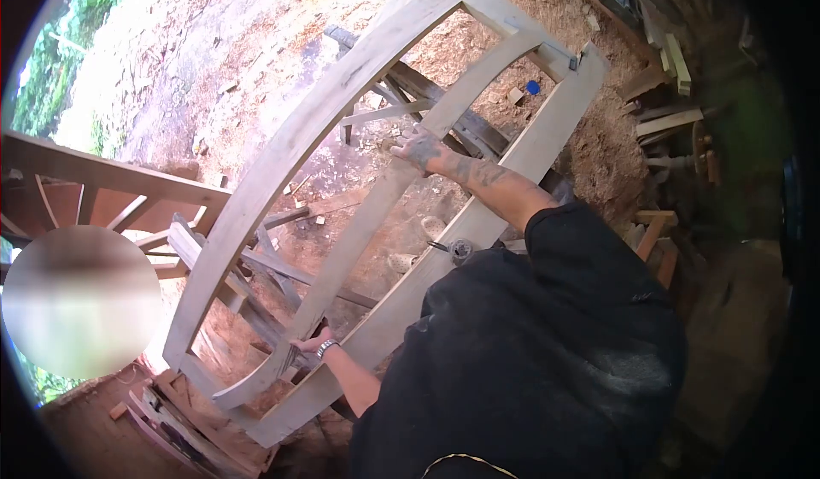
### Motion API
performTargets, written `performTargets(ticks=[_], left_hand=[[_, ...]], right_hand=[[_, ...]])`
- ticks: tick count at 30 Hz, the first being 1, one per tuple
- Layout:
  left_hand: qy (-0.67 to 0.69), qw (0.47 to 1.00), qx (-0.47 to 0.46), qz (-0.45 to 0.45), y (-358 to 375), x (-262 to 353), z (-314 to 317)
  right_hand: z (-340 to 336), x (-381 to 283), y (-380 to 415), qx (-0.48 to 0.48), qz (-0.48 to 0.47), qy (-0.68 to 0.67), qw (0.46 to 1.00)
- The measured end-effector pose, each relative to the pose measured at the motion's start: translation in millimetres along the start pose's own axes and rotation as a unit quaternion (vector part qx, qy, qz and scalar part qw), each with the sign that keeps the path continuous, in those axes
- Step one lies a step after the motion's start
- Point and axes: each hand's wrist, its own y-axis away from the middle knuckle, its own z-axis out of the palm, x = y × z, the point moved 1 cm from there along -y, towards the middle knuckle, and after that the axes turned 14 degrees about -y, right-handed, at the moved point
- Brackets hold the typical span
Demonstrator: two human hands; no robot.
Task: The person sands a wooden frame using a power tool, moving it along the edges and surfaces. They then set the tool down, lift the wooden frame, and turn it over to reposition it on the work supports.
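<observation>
A large pale wooden frame (282, 150) lies slantwise, with a curved outer rail and a straight near rail (478, 223). Between them runs a curved middle slat (354, 231). My right hand (417, 150), on the tattooed arm, is closed on the slat's upper part. Lower down, my left hand (314, 342), with a metal watch at the wrist, has its thumb and fingers round the slat beside a dark, rough patch. Some of its fingers are hidden. A small round object (461, 248) sits at the straight rail, close to my black shirt.
Wooden supports (273, 265) stand under the frame. A spoked wooden panel (111, 184) is at the left. Offcuts (670, 124) are piled at the right. A blue round thing (533, 88) lies on the shavings-covered ground. Curved boards (179, 428) lie at the lower left.
</observation>
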Motion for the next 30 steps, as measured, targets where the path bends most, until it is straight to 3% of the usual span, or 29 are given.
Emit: performTargets(ticks=[6,11,15,19,20,21,22,23,24,26,28,30], left_hand=[[-0.014,1.0,-0.022,-0.014,-23,14,15],[-0.023,0.998,-0.049,-0.032,-35,10,7],[-0.109,0.989,0.013,-0.094,-9,-2,-1],[-0.247,0.968,-0.034,-0.033,-19,-47,-45],[-0.35,0.931,-0.102,0.028,-53,-69,-67],[-0.554,0.791,-0.163,0.203,-4,-65,-51],[-0.68,0.672,-0.124,0.267,61,-53,-21],[-0.74,0.518,-0.081,0.421,51,-79,-43],[-0.793,0.474,-0.113,0.365,91,-71,-29],[-0.815,0.47,-0.074,0.331,122,-95,-38],[-0.809,0.511,0.013,0.29,155,-101,-39],[-0.771,0.595,0.066,0.218,181,-97,-51]], right_hand=[[2,-2,-22,-0.104,0.07,-0.024,0.992],[3,-3,-11,0.022,0.021,-0.017,0.999],[-5,-14,6,0.095,0.002,0.018,0.995],[35,10,-6,0.103,-0.005,-0.027,0.994],[36,8,3,0.101,-0.013,-0.035,0.994],[32,9,9,0.095,-0.02,-0.039,0.995],[30,8,12,0.089,-0.028,-0.041,0.995],[28,10,15,0.078,-0.037,-0.04,0.995],[25,12,15,0.069,-0.042,-0.035,0.996],[19,9,7,0.048,-0.048,-0.026,0.997],[15,0,-1,0.04,-0.056,-0.012,0.998],[6,-10,0,0.038,-0.068,-0.01,0.997]])
